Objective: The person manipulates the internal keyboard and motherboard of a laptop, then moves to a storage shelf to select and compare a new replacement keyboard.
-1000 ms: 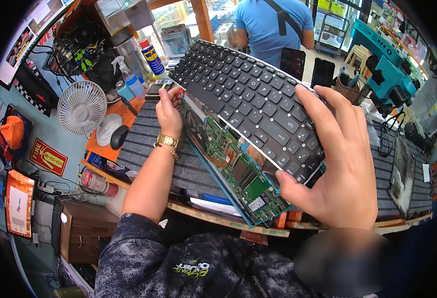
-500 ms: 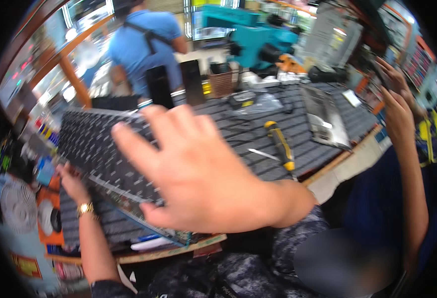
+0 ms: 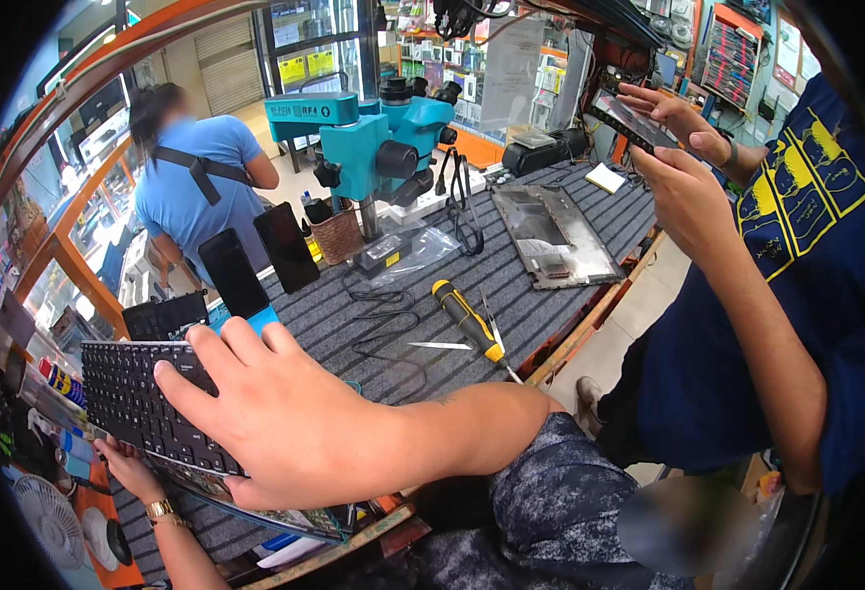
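Note:
A laptop's lower half with a black keyboard (image 3: 142, 398) is tilted up at the lower left, circuit board showing along its near edge. My left hand (image 3: 129, 470), gold watch at the wrist, grips its near left edge; some fingers are hidden beneath. My right hand (image 3: 285, 423) clasps its right part, index finger over the keys, thumb at the near edge, other fingers toward the far edge. Beyond lie a yellow-and-black screwdriver (image 3: 469, 317) and a thin pointed metal tool (image 3: 440, 345) on the striped grey mat (image 3: 354, 315).
Two dark phones (image 3: 233, 272) stand behind the keyboard. Past them are a pen basket (image 3: 337, 234), a teal microscope (image 3: 373, 147) and a silver laptop cover (image 3: 558, 236). At right, a co-worker's hands (image 3: 683, 147) hold a phone. A person in blue (image 3: 201, 177) stands beyond the bench.
The view has swung right, so the bench things sit further left in it and look sharper. Both my hands stay on the laptop's keyboard half.

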`<move>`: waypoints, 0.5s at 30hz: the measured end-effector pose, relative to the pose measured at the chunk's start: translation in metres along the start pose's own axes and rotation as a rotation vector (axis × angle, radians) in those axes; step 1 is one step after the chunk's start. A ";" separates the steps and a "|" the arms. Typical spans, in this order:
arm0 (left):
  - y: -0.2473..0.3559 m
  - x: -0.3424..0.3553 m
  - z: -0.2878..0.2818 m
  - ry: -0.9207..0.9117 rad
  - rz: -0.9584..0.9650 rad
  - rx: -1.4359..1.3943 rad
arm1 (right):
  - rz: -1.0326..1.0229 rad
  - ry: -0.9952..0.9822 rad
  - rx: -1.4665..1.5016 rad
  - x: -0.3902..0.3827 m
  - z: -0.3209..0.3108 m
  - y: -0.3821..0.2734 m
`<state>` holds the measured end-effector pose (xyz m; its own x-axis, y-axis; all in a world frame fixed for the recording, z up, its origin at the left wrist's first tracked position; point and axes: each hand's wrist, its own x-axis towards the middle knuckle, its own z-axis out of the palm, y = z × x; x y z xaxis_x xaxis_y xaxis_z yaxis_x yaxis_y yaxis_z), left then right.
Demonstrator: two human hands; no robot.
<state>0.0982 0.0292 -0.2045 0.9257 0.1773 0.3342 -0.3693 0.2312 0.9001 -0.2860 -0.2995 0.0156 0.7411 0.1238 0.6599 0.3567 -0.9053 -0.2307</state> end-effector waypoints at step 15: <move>-0.006 0.008 -0.009 -0.034 0.014 0.040 | -0.003 0.021 -0.012 -0.001 0.001 0.000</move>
<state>0.1071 0.0376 -0.2099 0.9230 0.1479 0.3553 -0.3791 0.1900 0.9057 -0.2861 -0.2994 0.0141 0.7276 0.1183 0.6757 0.3520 -0.9099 -0.2197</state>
